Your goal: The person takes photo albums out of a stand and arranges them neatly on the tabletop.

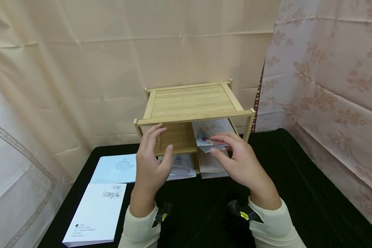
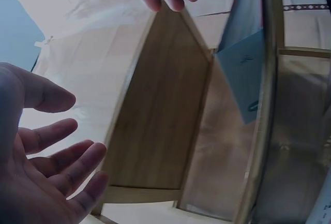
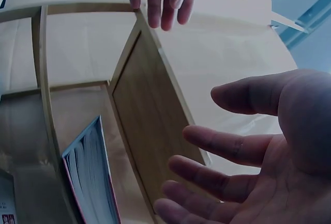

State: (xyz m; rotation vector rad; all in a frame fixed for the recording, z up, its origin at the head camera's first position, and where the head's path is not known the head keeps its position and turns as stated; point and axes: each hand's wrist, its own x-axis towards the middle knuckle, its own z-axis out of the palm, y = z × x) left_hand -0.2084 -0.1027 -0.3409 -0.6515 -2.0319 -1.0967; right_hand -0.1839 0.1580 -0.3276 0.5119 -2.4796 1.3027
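Black-covered table (image 1: 201,213), lower half of the head view. Wooden tabletop shelf (image 1: 192,101), centre. White book (image 1: 94,213), lower left. Right hand (image 1: 241,160), right of centre, and left hand (image 1: 152,163), left of centre: both empty, fingers parted. Whale-cover book (image 1: 111,168), pale blue, adjoining the white book's upper edge. Illustrated book (image 1: 204,132), right side of the shelf's middle board, beside the right hand's fingertips.

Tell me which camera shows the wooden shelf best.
The head view: the wooden shelf shows its whole top board there. Both wrist views show only slanted parts of it, cut off at the picture edges.
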